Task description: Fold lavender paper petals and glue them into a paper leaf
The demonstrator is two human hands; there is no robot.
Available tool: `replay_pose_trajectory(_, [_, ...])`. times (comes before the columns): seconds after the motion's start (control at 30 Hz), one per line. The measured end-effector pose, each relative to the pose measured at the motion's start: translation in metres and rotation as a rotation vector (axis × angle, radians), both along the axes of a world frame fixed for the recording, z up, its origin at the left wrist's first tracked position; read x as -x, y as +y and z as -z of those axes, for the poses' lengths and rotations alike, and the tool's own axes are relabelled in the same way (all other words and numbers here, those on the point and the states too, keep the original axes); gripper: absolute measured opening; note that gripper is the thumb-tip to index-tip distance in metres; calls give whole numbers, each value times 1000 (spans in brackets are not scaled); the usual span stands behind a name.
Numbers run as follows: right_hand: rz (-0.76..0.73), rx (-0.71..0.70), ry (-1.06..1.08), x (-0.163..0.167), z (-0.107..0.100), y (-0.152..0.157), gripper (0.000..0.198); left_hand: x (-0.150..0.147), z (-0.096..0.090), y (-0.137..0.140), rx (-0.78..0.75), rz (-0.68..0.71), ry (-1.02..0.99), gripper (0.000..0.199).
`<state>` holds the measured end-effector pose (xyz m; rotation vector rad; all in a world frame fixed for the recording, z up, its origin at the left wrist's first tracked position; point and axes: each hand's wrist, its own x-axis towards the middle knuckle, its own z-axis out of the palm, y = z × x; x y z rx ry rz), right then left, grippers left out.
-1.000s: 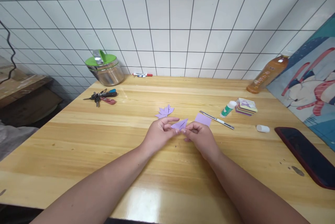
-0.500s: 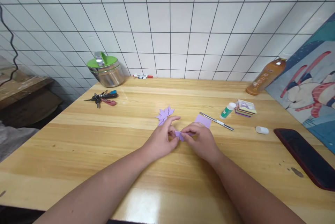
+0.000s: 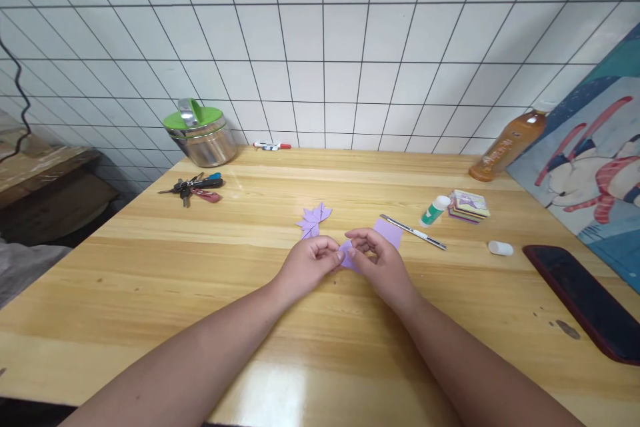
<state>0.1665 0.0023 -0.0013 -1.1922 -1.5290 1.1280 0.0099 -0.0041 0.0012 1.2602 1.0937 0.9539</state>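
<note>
A small piece of purple paper (image 3: 347,256) is held just above the wooden table between my two hands. My left hand (image 3: 310,264) pinches its left edge between thumb and fingers. On the other side, the thumb of my right hand (image 3: 380,260) presses the paper, with the fingers curled behind it. Beyond my left hand lies a purple folded-paper leaf shape (image 3: 314,219) with pointed tips. A flat purple paper sheet (image 3: 388,232) rests behind my right hand, and a slim utility knife (image 3: 414,232) lies across its corner.
To the right are a glue stick (image 3: 435,211), its white cap (image 3: 501,248), a stack of coloured paper (image 3: 469,206), a phone (image 3: 585,300) and a tilted bottle (image 3: 509,146). On the left sit keys (image 3: 195,187) and a green-lidded pot (image 3: 201,134). A marker (image 3: 272,146) lies by the tiled wall.
The purple paper in my hands has turned and shows a broader face. My left index finger has curled down, while my right fingers have lifted and opened somewhat.
</note>
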Motion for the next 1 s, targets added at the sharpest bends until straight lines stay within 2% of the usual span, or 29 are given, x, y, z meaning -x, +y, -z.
replay_pose_trajectory(0.2, [34,-93,-117,-1,-2,-2,11,-2,-2,-3,31,30,-17,27])
replay_pose_trajectory(0.33, [3,-220,-165,-4,-1,-3,12,2,-2,0,105,39,-112,27])
replay_pose_trajectory(0.53, [-67,-340,-372,-13,2,1,17,8,-1,2,216,46,-188,26])
replay_pose_trajectory(0.7, [-112,-457,-426,-15,1,2,21,10,-1,3,239,82,-201,28])
replay_pose_trajectory(1.0, [-199,-446,-476,-16,2,3,27,12,-2,4,327,84,-188,26])
